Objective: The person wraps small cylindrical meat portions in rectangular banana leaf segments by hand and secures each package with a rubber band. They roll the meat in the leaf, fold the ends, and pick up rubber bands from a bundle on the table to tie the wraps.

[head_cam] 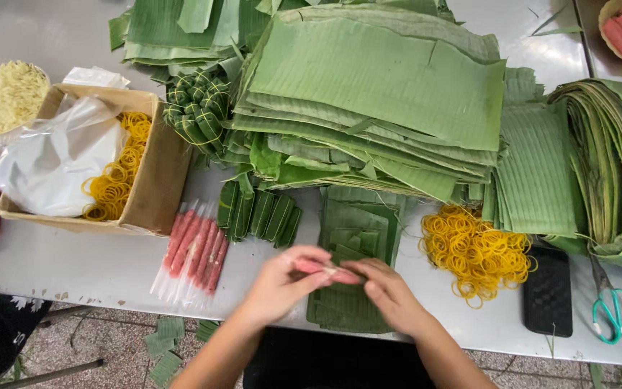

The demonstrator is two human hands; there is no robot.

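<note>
Between the left hand [282, 281] and right hand [390, 292], both pinched on one pink sausage stick [325, 270], lies a small leaf stack [350, 302] on the desk [52, 259]. Just right sit loose rubber bands [476, 252]; left, more wrapped sticks [196, 252]. Beyond, big banana leaves [376, 79]. A slack pinch could, I reckon, drop the stick off the desk edge.

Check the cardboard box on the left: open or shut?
Open. The cardboard box has no lid on it, and yellow rubber bands and a white plastic bag show inside.
</note>
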